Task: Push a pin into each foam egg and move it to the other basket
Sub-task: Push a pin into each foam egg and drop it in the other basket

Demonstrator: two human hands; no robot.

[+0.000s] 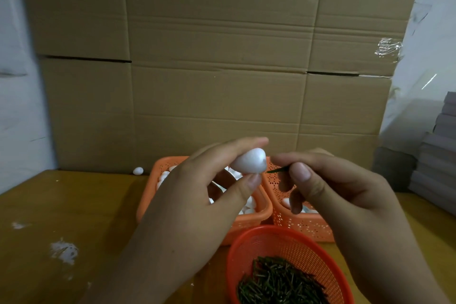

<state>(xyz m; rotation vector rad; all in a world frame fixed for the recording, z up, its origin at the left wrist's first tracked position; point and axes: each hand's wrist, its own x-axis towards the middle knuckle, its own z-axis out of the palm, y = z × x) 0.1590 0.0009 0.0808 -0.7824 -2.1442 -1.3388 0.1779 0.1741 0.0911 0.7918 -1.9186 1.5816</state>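
My left hand [197,195] holds a white foam egg [249,160] between thumb and fingers, above the left orange basket [150,195], which is full of white eggs. My right hand [333,185] pinches a thin dark green pin [277,170] whose tip points at the egg's right end, almost touching it. Under my right hand sits the right orange basket [303,226] with a few eggs showing. A round red basket [246,247] in front holds a heap of dark green pins [278,281].
One loose egg [138,170] lies on the wooden table [74,205] by the cardboard wall [217,69]. White foam crumbs [64,250] mark the table at the left. Grey stacked sheets [436,155] stand at the right edge.
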